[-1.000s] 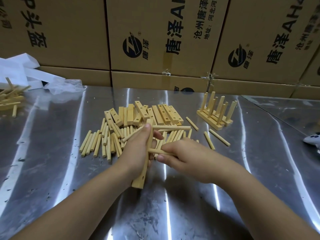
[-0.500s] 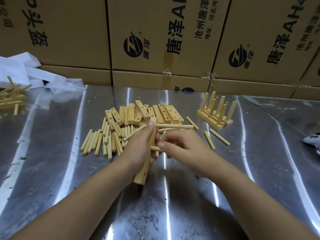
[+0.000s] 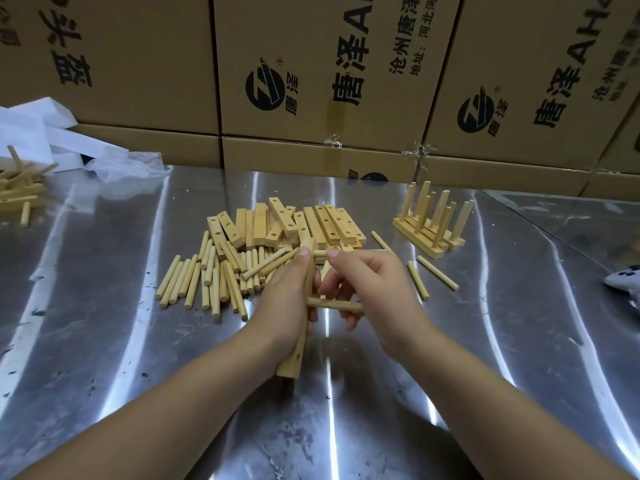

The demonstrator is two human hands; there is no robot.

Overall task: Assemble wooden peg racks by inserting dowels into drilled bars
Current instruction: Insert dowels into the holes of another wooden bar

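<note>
drilled bar [image 3: 297, 353]: upright-tilted (lower hole empty) | dowel [image 3: 332, 304]: horizontal, seated mid-bar | loose dowels [image 3: 207, 275]: heaped behind

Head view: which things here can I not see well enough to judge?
- Bar in the left hand: its middle holes are covered by that grip.
- Dowel: the right hand hides its far end.
- White object: cut off by the right edge.
- Wooden pieces at far left: cut off by the left edge.
</note>
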